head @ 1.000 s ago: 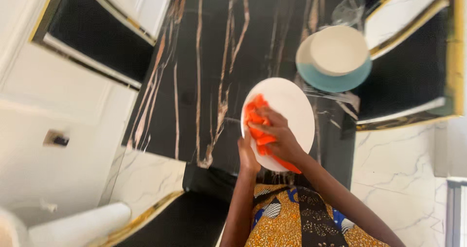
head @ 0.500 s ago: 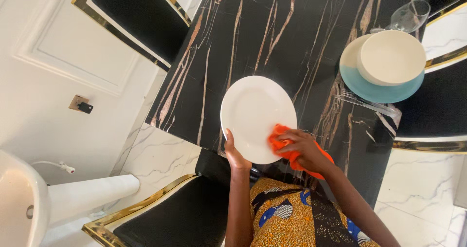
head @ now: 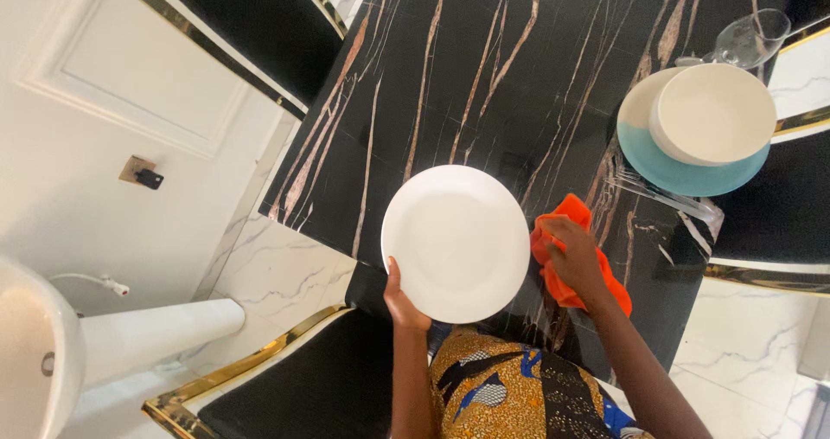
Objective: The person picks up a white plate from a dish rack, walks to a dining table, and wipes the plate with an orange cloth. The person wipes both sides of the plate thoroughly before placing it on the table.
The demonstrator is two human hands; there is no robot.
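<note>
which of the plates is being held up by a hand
The plain white plate, gripped at its near rim by the left hand. The blue-and-white plate lies on the table under a cream bowl, untouched.

Left hand (head: 403,302) gripped round white ceramic plate (head: 456,243) at its near rim, over near edge of black marble table (head: 484,76). Right hand (head: 572,256) clutched crumpled orange cloth (head: 577,257), just beside plate's right rim.
</note>
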